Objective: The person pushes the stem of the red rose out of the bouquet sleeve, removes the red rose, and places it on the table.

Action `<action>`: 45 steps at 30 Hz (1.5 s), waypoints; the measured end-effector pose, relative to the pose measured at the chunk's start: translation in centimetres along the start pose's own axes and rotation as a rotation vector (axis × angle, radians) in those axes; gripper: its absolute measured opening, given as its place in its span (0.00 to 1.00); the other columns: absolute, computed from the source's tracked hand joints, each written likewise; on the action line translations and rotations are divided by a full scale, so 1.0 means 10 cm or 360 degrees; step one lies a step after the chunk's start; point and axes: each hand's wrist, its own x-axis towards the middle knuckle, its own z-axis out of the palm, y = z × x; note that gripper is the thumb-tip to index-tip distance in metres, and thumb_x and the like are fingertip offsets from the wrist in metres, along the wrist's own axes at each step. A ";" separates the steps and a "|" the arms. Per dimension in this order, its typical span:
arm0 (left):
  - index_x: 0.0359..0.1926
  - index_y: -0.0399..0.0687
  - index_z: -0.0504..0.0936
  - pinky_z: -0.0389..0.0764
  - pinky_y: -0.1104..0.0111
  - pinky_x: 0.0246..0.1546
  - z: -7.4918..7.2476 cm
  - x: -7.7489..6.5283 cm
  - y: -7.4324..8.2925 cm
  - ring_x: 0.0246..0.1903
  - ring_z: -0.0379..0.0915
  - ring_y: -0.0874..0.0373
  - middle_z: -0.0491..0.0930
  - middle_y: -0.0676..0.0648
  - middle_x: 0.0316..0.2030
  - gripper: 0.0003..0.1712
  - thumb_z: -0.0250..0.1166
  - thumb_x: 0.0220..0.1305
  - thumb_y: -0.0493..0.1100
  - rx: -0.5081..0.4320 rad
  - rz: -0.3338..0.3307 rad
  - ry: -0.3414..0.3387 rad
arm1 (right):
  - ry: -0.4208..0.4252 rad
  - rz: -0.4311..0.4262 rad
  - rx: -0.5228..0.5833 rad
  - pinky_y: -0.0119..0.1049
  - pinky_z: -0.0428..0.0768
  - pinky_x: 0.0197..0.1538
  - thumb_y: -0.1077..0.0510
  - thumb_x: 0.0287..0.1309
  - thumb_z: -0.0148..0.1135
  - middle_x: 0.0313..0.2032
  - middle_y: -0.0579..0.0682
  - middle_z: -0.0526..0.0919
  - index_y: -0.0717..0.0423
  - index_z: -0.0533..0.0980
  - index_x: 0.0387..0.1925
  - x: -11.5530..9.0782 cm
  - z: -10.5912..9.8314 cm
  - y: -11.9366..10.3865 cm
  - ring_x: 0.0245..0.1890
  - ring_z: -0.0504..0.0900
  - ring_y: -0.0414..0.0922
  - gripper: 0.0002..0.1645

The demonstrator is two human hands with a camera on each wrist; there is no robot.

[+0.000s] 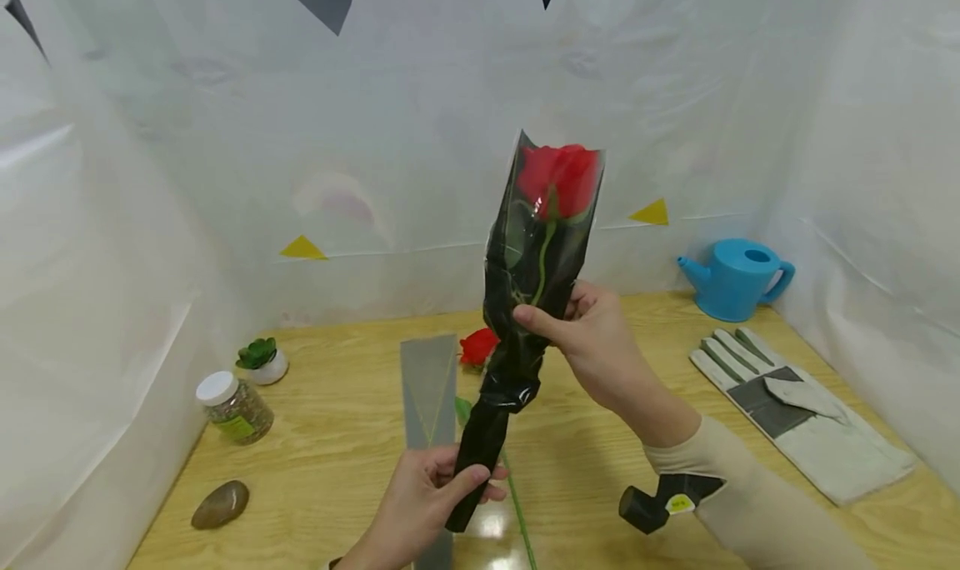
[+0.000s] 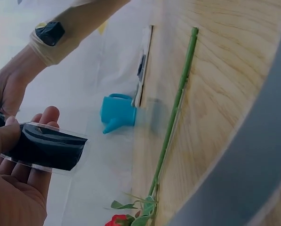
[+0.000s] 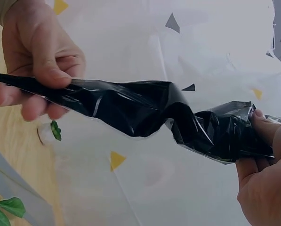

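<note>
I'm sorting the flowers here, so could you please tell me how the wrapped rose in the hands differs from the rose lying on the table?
The wrapped rose stands upright in a black and clear sleeve, gripped low by the left hand and at mid-height by the right hand. The bare rose lies flat on the wooden table, unwrapped, with its green stem exposed and no hand on it. Both have red blooms and green stems.

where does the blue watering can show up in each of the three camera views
Head: the blue watering can stands at the table's far right corner, beyond the grey work glove.
Left wrist: the can sits left of centre, tipped sideways by the camera's tilt, beside the glove's edge.
Right wrist: not in it.
Shared landmark: the black flower sleeve, held by both hands.
</note>
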 end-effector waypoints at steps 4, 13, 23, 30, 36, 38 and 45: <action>0.51 0.34 0.84 0.81 0.57 0.44 -0.02 -0.03 -0.03 0.40 0.84 0.47 0.84 0.37 0.44 0.15 0.62 0.70 0.40 -0.0019 -0.0045 -0.0013 | 0.0061 0.0009 0.0065 0.39 0.81 0.47 0.61 0.60 0.70 0.35 0.53 0.86 0.63 0.80 0.46 0.04 -0.05 -0.05 0.37 0.83 0.44 0.14; 0.51 0.37 0.84 0.81 0.55 0.44 -0.04 -0.04 -0.06 0.40 0.84 0.48 0.85 0.40 0.44 0.14 0.63 0.69 0.39 0.0062 -0.0027 0.0000 | 0.0057 -0.0023 0.0314 0.43 0.80 0.51 0.69 0.62 0.65 0.41 0.53 0.86 0.62 0.80 0.48 0.11 -0.15 -0.16 0.45 0.83 0.47 0.12; 0.50 0.33 0.83 0.81 0.55 0.43 -0.05 -0.06 -0.08 0.39 0.85 0.49 0.85 0.37 0.41 0.14 0.62 0.69 0.38 0.0014 -0.0042 0.0029 | 0.0102 0.0016 0.0286 0.43 0.80 0.51 0.66 0.60 0.68 0.42 0.55 0.86 0.66 0.78 0.51 0.02 -0.10 -0.09 0.44 0.84 0.48 0.17; 0.49 0.29 0.82 0.82 0.57 0.43 -0.01 -0.06 -0.07 0.38 0.85 0.48 0.85 0.34 0.40 0.16 0.62 0.70 0.40 -0.0028 -0.0057 0.0130 | 0.0148 -0.0090 0.0139 0.41 0.81 0.48 0.66 0.58 0.70 0.38 0.54 0.86 0.67 0.80 0.46 -0.06 -0.04 0.04 0.41 0.84 0.47 0.15; 0.48 0.28 0.82 0.82 0.57 0.42 0.02 -0.03 -0.08 0.37 0.85 0.47 0.85 0.36 0.39 0.16 0.62 0.71 0.41 -0.0058 -0.0058 0.0148 | 0.0144 -0.0105 0.0009 0.40 0.83 0.42 0.64 0.56 0.73 0.32 0.56 0.87 0.67 0.81 0.43 -0.14 0.05 0.17 0.36 0.85 0.47 0.14; 0.48 0.28 0.82 0.82 0.57 0.41 0.02 -0.03 -0.09 0.37 0.85 0.47 0.85 0.36 0.39 0.16 0.62 0.71 0.41 -0.0058 -0.0053 0.0153 | 0.0139 -0.0103 0.0010 0.39 0.83 0.41 0.64 0.55 0.73 0.32 0.57 0.86 0.67 0.81 0.42 -0.16 0.06 0.20 0.34 0.85 0.47 0.14; 0.50 0.24 0.79 0.82 0.57 0.41 0.00 -0.03 -0.10 0.37 0.85 0.47 0.85 0.36 0.38 0.19 0.61 0.71 0.41 -0.0033 -0.0025 0.0196 | 0.0050 -0.0107 -0.0016 0.40 0.83 0.40 0.64 0.54 0.74 0.32 0.57 0.86 0.67 0.81 0.42 -0.18 0.10 0.24 0.34 0.85 0.47 0.15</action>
